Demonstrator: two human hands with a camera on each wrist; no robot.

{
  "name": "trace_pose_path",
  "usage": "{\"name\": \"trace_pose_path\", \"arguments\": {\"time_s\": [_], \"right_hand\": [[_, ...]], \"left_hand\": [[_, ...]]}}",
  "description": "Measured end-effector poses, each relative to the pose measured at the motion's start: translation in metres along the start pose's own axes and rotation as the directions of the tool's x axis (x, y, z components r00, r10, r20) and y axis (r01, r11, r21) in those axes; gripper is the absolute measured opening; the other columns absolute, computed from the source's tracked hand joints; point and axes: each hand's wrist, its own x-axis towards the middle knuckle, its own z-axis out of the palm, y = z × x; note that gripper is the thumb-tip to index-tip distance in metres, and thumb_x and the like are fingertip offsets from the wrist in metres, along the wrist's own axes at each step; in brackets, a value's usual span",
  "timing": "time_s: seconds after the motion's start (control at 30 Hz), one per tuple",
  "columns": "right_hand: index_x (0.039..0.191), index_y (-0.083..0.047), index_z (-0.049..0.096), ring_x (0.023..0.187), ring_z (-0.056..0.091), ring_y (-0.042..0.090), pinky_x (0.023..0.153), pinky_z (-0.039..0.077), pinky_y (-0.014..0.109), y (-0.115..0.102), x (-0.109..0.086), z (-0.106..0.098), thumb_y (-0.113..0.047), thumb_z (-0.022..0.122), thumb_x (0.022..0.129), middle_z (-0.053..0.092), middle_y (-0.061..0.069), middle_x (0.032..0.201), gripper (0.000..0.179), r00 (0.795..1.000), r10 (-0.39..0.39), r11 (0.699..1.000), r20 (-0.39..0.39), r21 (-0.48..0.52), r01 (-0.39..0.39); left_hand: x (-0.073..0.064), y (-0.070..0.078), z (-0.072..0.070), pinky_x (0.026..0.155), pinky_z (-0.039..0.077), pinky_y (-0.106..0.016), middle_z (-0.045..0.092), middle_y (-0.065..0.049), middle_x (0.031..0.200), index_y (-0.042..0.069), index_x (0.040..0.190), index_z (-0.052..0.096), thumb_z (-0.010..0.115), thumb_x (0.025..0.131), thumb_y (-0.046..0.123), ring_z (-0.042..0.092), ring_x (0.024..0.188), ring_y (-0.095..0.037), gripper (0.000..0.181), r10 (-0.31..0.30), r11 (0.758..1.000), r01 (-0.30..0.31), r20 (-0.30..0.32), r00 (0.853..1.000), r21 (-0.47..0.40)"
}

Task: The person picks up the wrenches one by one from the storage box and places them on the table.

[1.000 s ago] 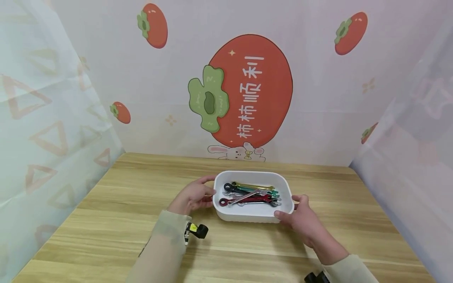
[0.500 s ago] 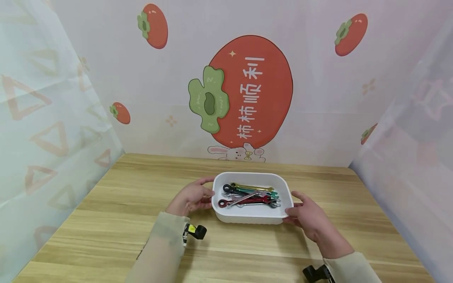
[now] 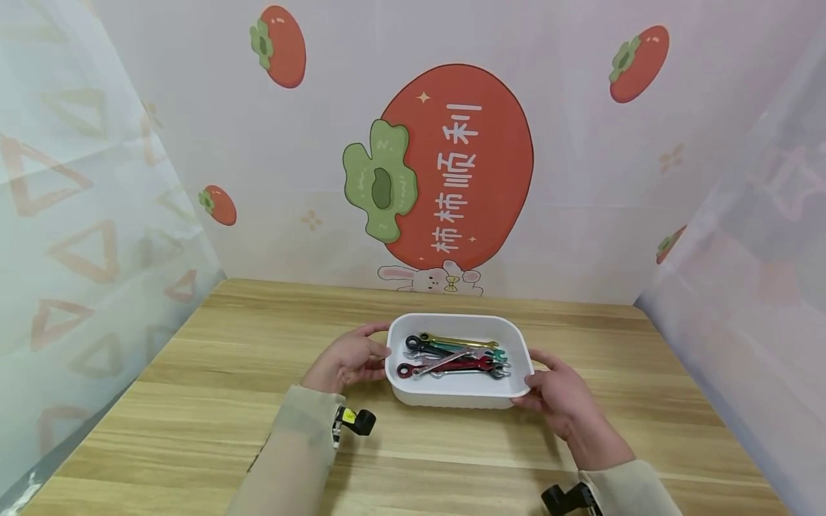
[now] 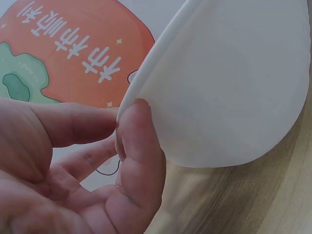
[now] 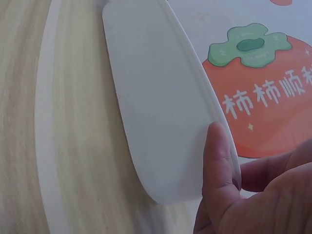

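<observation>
A white rectangular tub with rounded corners is at the middle of the table's far half. Inside lie several combination wrenches in a loose pile, among them gold, green, black, red and silver ones. My left hand pinches the tub's left rim between thumb and fingers; the left wrist view shows a finger pressed on the outer wall. At the right end, my right hand pinches the rim too, one finger lying along the outside of the tub.
The tub stands on a wood-grain table. A white backdrop with a large red persimmon print rises behind it. Pale patterned sheets close off the left and right sides. A small black camera sits at the left wrist.
The tub has shifted slightly left and toward me. My right hand has changed its hold, from the tub's front right corner to its right end. The wrenches stay in place inside.
</observation>
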Motion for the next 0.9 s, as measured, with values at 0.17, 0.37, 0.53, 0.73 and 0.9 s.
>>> {"name": "trace_pose_path", "arguments": {"time_s": [0.17, 0.37, 0.53, 0.73, 0.9], "right_hand": [[0.153, 0.002, 0.030, 0.083, 0.067, 0.031, 0.064, 0.060, 0.039, 0.005, 0.000, 0.005, 0.013, 0.040, 0.092, 0.041, 0.037, 0.134, 0.063, 1.000, -0.017, 0.998, -0.024, 0.063, 0.019], [0.153, 0.002, 0.030, 0.080, 0.068, 0.030, 0.063, 0.060, 0.039, 0.007, -0.006, 0.010, 0.013, 0.038, 0.092, 0.042, 0.037, 0.136, 0.062, 0.997, -0.035, 0.995, -0.061, 0.086, 0.040], [0.153, 0.002, 0.031, 0.082, 0.068, 0.031, 0.064, 0.060, 0.040, 0.008, -0.008, 0.011, 0.011, 0.037, 0.094, 0.043, 0.037, 0.136, 0.060, 0.996, -0.043, 0.995, -0.076, 0.087, 0.050], [0.153, -0.001, 0.033, 0.089, 0.067, 0.034, 0.067, 0.060, 0.041, 0.008, -0.007, 0.010, 0.009, 0.038, 0.095, 0.043, 0.033, 0.138, 0.059, 0.996, -0.041, 0.997, -0.077, 0.068, 0.046], [0.153, -0.001, 0.033, 0.091, 0.066, 0.035, 0.068, 0.060, 0.042, 0.008, -0.005, 0.008, 0.010, 0.038, 0.095, 0.043, 0.033, 0.137, 0.059, 0.997, -0.038, 0.997, -0.066, 0.067, 0.043]], "left_hand": [[0.000, 0.000, 0.000, 0.067, 0.057, -0.034, 0.054, -0.024, 0.115, 0.015, 0.146, 0.050, 0.059, 0.091, -0.008, 0.058, 0.081, -0.027, 0.061, -0.003, 1.000, 0.003, -0.004, 1.000, 0.002], [0.000, 0.002, 0.000, 0.066, 0.056, -0.033, 0.055, -0.023, 0.113, 0.016, 0.146, 0.051, 0.059, 0.091, -0.008, 0.058, 0.081, -0.026, 0.061, -0.013, 1.000, 0.013, -0.016, 1.000, 0.016], [0.001, 0.002, -0.001, 0.067, 0.057, -0.033, 0.055, -0.023, 0.113, 0.016, 0.146, 0.051, 0.060, 0.091, -0.008, 0.058, 0.081, -0.026, 0.061, -0.011, 0.999, 0.011, -0.011, 1.000, 0.032], [0.000, 0.003, -0.001, 0.066, 0.057, -0.034, 0.054, -0.027, 0.116, 0.017, 0.146, 0.050, 0.059, 0.092, -0.008, 0.060, 0.082, -0.027, 0.060, -0.010, 0.999, 0.010, -0.003, 1.000, 0.038], [-0.004, 0.012, 0.004, 0.070, 0.058, -0.040, 0.063, -0.021, 0.101, 0.014, 0.145, 0.052, 0.064, 0.088, -0.006, 0.063, 0.076, -0.026, 0.062, 0.028, 0.968, -0.012, -0.061, 0.998, 0.251]]}}
